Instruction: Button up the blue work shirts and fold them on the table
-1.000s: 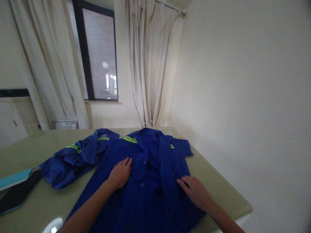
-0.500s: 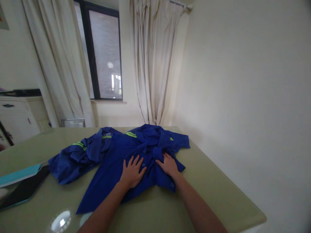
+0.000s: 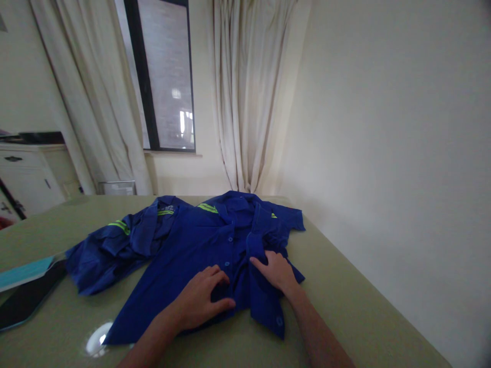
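A dark blue short-sleeved shirt [image 3: 184, 255] with yellow-green stripes at the shoulder lies spread on the table, its buttoned front facing up and partly open. Low on the shirt front, beside the button line, my left hand [image 3: 203, 296] rests with curved fingers and the thumb held apart. My right hand [image 3: 278, 271] is on the other front flap, thumb on top of the cloth and fingertips hidden by the fold; it seems to grip the flap's edge. The flap's lower corner, with a button, hangs toward me.
A second blue garment [image 3: 111, 250] with similar stripes lies crumpled on the left. Farther left are a light-blue packet [image 3: 25, 272] and a black flat object [image 3: 30, 295]. The greenish table [image 3: 345, 286] meets a white wall on the right. Curtains [image 3: 249, 102] and a window stand behind.
My left hand has drawn back toward me, and its fingers have gone from spread flat to curved. The right front flap now lies straighter, its lower corner nearer to me.
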`<state>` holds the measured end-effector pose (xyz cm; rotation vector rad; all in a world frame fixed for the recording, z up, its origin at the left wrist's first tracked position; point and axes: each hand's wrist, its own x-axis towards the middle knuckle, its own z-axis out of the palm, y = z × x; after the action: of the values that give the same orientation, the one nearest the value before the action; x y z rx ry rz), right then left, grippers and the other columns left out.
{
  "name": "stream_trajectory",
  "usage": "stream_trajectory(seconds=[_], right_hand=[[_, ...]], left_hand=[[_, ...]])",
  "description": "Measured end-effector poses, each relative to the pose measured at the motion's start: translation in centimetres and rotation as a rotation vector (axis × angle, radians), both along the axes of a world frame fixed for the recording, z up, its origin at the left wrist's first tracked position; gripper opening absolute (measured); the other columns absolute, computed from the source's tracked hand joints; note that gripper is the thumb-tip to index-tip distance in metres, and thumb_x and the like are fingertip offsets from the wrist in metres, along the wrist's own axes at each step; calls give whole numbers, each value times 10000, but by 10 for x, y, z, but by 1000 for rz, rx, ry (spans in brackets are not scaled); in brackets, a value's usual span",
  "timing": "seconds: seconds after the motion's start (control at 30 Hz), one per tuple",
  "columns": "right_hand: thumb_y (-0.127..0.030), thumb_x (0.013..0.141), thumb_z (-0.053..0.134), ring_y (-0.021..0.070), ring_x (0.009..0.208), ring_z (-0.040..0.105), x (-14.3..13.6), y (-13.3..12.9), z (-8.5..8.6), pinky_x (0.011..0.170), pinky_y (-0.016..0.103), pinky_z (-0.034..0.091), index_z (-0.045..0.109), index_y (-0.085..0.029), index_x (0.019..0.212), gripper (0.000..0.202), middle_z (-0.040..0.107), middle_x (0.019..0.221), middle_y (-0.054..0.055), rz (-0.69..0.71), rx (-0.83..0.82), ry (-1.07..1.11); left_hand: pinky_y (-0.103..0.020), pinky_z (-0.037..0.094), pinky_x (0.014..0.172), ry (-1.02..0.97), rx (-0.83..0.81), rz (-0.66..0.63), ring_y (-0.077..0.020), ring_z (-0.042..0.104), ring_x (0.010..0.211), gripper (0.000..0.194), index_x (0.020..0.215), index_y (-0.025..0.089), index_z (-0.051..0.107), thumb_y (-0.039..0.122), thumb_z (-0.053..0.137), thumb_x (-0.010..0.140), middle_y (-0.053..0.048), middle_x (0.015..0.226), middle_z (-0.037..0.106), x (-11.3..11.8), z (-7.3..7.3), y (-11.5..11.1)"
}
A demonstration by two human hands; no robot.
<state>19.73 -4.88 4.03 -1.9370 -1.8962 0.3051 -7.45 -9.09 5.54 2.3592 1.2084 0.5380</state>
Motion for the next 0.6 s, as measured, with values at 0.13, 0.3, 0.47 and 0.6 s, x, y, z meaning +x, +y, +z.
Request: stream_trajectory(seconds=[0.13, 0.3, 0.47, 0.6], right_hand=[[-600, 767, 743, 235, 686, 653, 2, -7, 4, 614, 311, 448, 661, -190, 755, 419, 705, 750, 82, 201, -183, 403], [-555, 837, 739, 152, 661, 658, -19, -11, 16, 584, 247, 460, 705, -202, 1035, 407, 726, 850, 38, 368, -253, 1280], [-619, 798, 773, 280, 1260, 600, -40, -28, 20, 1036, 441, 461, 434, -306, 1508, 847, 593, 1418, 125, 617, -265, 1395], [-519, 608, 939, 323, 1452, 391, -60, -44, 10, 1204, 520, 274, 315, -307, 1580, 1175, 430, 1574, 126, 697, -114, 928]], left_hand=[[-429, 386, 1037, 32, -74, -43, -300, 554, 1157, 509, 1127, 296, 656, 502, 830, 696, -39, 1224, 613, -2, 2, 0], [-325, 442, 919, -91, -175, -59, -224, 605, 1022, 302, 1060, 269, 703, 388, 759, 787, -12, 1118, 673, -7, 1, 8], [-278, 484, 810, -316, -318, -63, -197, 620, 886, 263, 1047, 203, 734, 374, 645, 868, -13, 971, 720, -7, 5, 12], [-307, 511, 843, -536, -371, 2, -237, 618, 912, 314, 1019, 203, 761, 425, 581, 889, -19, 929, 751, -2, 7, 11]])
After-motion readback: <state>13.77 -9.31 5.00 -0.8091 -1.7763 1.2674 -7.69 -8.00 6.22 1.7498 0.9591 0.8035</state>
